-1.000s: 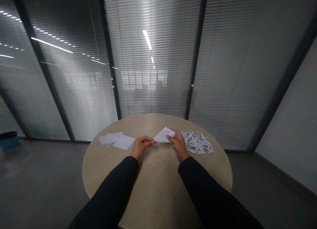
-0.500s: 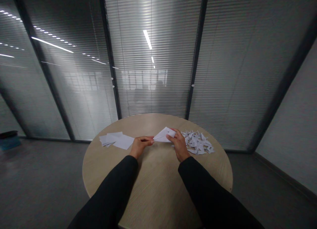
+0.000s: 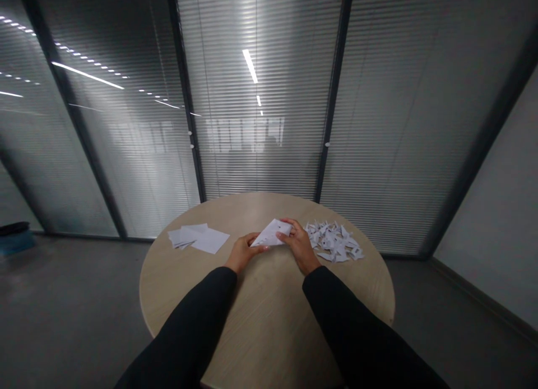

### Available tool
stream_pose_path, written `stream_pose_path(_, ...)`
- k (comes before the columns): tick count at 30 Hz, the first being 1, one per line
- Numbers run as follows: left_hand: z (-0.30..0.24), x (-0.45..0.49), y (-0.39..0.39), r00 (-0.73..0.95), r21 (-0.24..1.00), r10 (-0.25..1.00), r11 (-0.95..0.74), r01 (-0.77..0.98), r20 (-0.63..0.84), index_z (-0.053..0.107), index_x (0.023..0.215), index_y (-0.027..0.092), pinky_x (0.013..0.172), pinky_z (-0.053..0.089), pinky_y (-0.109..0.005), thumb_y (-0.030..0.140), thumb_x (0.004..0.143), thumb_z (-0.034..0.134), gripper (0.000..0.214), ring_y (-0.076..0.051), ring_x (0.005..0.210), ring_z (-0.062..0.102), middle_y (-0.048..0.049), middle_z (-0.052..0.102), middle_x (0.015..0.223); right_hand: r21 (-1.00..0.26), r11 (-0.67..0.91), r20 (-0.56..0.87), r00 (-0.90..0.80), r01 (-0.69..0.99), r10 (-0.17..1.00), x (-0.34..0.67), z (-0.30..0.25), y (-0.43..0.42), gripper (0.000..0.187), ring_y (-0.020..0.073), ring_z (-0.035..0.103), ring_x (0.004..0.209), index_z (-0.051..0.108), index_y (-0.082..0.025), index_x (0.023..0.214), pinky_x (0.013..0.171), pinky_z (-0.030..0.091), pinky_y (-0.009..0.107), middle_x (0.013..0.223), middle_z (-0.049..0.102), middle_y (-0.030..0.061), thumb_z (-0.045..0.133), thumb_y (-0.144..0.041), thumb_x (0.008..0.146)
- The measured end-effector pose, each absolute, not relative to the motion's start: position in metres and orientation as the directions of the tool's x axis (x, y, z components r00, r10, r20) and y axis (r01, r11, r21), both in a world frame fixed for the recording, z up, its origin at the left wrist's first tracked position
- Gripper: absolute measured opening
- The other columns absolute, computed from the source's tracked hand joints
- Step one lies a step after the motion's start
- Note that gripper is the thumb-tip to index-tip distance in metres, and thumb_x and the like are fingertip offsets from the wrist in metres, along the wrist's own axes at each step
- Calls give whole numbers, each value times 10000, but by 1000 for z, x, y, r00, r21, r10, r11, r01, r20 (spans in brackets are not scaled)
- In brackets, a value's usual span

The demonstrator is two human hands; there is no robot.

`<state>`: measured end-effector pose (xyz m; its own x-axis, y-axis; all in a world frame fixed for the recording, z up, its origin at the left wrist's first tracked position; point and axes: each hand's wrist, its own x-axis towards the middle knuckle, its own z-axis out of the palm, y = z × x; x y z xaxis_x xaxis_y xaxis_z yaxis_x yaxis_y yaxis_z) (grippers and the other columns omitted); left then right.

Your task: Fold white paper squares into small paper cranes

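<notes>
Between my two hands is a white folded sheet of paper, roughly kite-shaped with a few small dark marks on it. My left hand pinches its left tip, thumb along the near edge. At the other end my right hand grips the paper, thumb on top and fingers behind it. The paper is held above the round wooden table. To the left lie several loose white paper sheets, partly overlapping. A heap of small folded paper pieces sits just right of my right hand.
Beyond the table stands a glass partition with blinds and dark frames. A blue bin with a dark top is on the floor at far left. A pale wall rises on the right.
The folded paper has shifted slightly left and been turned a little. My left hand has changed its hold, now with the thumb along the near edge; my right hand still grips it.
</notes>
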<state>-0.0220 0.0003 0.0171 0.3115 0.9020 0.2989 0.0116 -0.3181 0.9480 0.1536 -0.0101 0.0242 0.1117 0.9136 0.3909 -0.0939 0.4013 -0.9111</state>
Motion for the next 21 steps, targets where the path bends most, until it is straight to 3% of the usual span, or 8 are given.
stream_pose_path(4,20,-21,-6,298,955,917,-293,49,266,694,831,124,659,461,-260,380,577,731,362,-206,711,630,-32,694,740,-907,407,395,119,-107,911,154,25,-10,500,205,639,735,546,-210,1047,666,496,312,815,687,32,726,-290,587)
stream_pose_path(9,23,-19,-9,294,964,919,-260,-49,263,702,772,109,705,473,-273,402,545,753,375,-198,711,635,-50,698,734,-898,423,409,126,-119,904,154,25,-9,532,200,639,725,542,-205,1063,661,495,309,809,686,30,735,-312,578)
stream_pose_path(15,19,-18,-5,310,971,934,-114,-211,177,694,783,89,817,483,-329,393,505,788,422,-204,752,658,-85,711,765,-886,429,400,180,-176,899,158,24,-7,522,198,635,743,552,-213,1052,670,483,305,829,684,26,746,-304,576)
stream_pose_path(21,25,-20,-9,269,957,943,-125,-261,197,661,947,100,811,506,-349,324,497,812,525,-211,791,664,-87,717,812,-880,434,396,204,-194,895,160,24,-6,526,206,635,746,558,-210,1047,684,479,318,826,687,32,751,-312,569)
